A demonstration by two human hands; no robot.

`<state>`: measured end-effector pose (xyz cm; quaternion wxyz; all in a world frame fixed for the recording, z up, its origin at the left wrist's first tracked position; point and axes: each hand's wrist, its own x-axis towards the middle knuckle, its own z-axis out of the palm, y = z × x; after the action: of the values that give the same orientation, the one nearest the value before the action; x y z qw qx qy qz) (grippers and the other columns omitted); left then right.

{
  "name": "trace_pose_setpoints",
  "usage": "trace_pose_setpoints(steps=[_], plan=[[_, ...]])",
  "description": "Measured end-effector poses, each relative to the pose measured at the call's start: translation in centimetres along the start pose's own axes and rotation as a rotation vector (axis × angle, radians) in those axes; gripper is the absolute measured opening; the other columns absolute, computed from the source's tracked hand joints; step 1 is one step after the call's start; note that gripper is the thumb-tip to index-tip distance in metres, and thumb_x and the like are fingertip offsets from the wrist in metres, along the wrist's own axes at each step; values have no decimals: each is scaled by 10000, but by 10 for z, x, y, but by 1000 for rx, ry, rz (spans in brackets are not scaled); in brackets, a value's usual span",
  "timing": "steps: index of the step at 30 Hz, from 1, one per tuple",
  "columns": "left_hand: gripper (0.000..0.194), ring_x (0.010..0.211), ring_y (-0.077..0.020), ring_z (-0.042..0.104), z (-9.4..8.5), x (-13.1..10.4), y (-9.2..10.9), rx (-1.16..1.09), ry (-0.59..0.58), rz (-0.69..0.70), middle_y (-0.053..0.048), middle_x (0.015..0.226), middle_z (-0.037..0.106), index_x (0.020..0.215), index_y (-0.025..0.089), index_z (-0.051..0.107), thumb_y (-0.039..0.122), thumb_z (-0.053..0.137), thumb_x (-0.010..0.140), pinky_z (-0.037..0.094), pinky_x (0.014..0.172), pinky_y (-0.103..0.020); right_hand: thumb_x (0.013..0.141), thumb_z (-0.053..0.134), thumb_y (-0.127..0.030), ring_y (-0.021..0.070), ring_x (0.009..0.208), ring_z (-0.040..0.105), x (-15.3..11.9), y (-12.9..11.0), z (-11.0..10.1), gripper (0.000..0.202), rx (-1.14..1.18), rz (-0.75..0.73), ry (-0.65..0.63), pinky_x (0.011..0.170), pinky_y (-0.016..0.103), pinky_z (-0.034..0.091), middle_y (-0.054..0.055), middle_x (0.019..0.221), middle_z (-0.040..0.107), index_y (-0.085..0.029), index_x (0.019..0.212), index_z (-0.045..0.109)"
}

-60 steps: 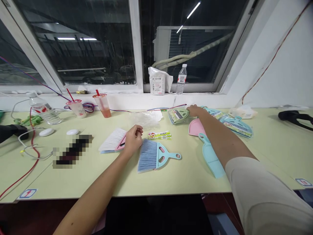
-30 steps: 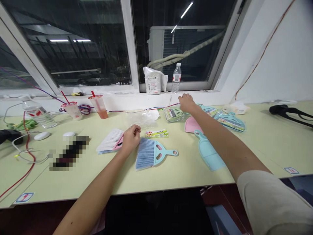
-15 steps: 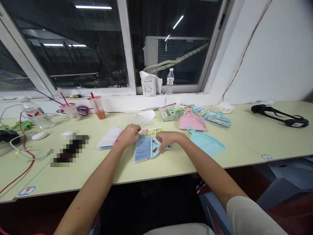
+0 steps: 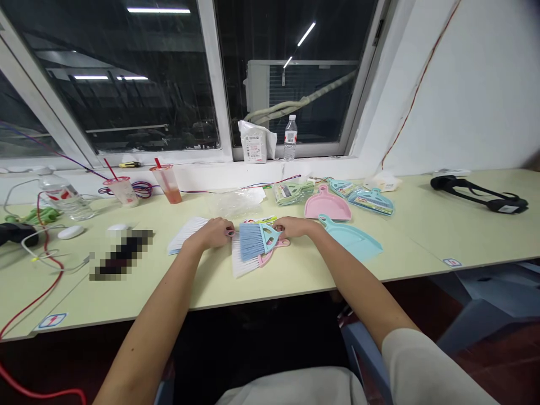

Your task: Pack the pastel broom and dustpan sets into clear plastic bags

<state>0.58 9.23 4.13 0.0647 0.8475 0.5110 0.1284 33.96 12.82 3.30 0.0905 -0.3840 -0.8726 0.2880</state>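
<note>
My right hand is closed on the handle of a blue hand brush, its bristles pointing left. Partly under it lies a brush with white bristles and a pink handle, on the table. My left hand is closed over a second white-bristled brush, whose pink handle end shows past the fingers. Blue bristles peek out along the lower edge of that brush. To the right are a light blue dustpan and, behind it, a pink dustpan.
Packaged green and blue sets lie at the back, near crumpled clear plastic. Drink cups, a large bottle and cables stand on the left. A black headset rests far right. The table's front edge is close.
My right hand has raised the blue brush and shifted it back, uncovering the pink-handled brush beneath. My left hand has moved a little left, and a pink handle end now shows at its fingers.
</note>
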Motion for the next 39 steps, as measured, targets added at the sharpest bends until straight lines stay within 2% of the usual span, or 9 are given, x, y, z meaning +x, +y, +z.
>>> trace_pose_setpoints(steps=[4,7,12,16,21,25,30,35,39], plan=[[354,975,-327,667,-1,0,1,17,-10,28,-114,1025,766,969,278,789,206,567,704,468,831,-394,712,697,-186,210,874,608,0,-1,-1,244,26,-68,75,716,261,421,18,983,718,-214,954,712],[365,953,-324,669,-1,1,0,-25,5,45,-108,994,771,946,283,792,196,578,664,471,827,-394,765,670,-152,244,994,635,0,0,-4,292,40,-77,171,822,294,459,71,1140,727,-203,1047,724],[249,907,-330,674,2,3,-1,-119,82,47,-111,890,756,874,270,780,258,641,667,490,834,-407,837,621,-175,254,1054,630,3,5,-8,305,112,-72,354,923,347,464,100,1192,712,-186,1131,699],[307,1014,-350,656,5,9,1,-54,185,36,-131,985,753,1001,226,760,267,637,723,489,907,-436,853,583,-260,216,942,625,11,7,-3,255,269,-49,479,848,317,470,57,1033,708,-186,1080,671],[237,1023,-348,646,13,16,6,-46,384,10,-142,954,726,968,205,724,204,547,810,482,952,-476,861,538,-334,141,599,483,20,2,3,141,582,6,477,601,274,395,5,723,552,-197,833,558],[296,1014,-298,665,17,14,24,-398,445,-21,-102,979,727,1142,210,658,295,581,870,538,888,-430,850,572,-322,156,612,501,24,-4,13,132,512,61,517,628,283,406,-8,705,546,-202,901,588],[511,948,-255,725,23,17,52,-1168,413,-59,-112,1080,735,1216,190,588,529,686,847,573,682,-315,878,614,-245,199,919,620,29,-19,40,351,311,26,620,820,298,463,42,1004,684,-211,1225,580],[422,700,-238,733,26,27,45,-1387,564,-345,-86,931,744,1035,155,650,321,827,690,498,460,-254,897,676,-390,206,880,624,26,-32,49,484,199,-39,530,780,300,454,47,977,690,-212,1333,564],[443,718,-265,759,18,27,37,-1520,582,-409,-92,993,743,1087,147,637,217,796,678,554,461,-290,953,577,-396,202,829,615,19,-26,26,272,108,-16,636,747,298,432,42,865,694,-200,1112,678]])
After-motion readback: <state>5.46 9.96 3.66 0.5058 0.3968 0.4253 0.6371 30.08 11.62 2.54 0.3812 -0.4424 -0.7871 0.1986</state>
